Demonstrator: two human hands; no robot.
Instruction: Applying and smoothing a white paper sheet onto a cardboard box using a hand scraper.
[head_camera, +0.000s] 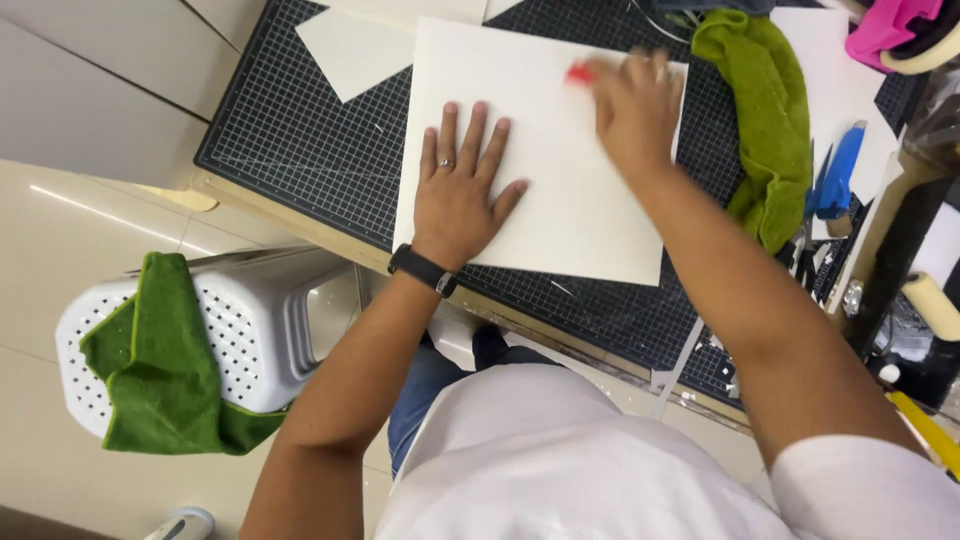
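Rubbing is underway: left hand (455, 195) lies flat, fingers spread, pinning the white sheet (560, 200) on the mat (300, 130) mid-counter, while right hand (635, 105) pinches a red eraser (579, 73) near its far edge; steady pressure seems needed.

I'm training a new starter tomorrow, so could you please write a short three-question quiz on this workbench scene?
1. True or false: the left hand lies flat, fingers spread, on the white sheet.
2. What colour is the small object at the right hand?
3. The white sheet rests on: A) a stool, B) a gridded cutting mat, C) a green cloth.

Key: 1 true; 2 red; 3 B.
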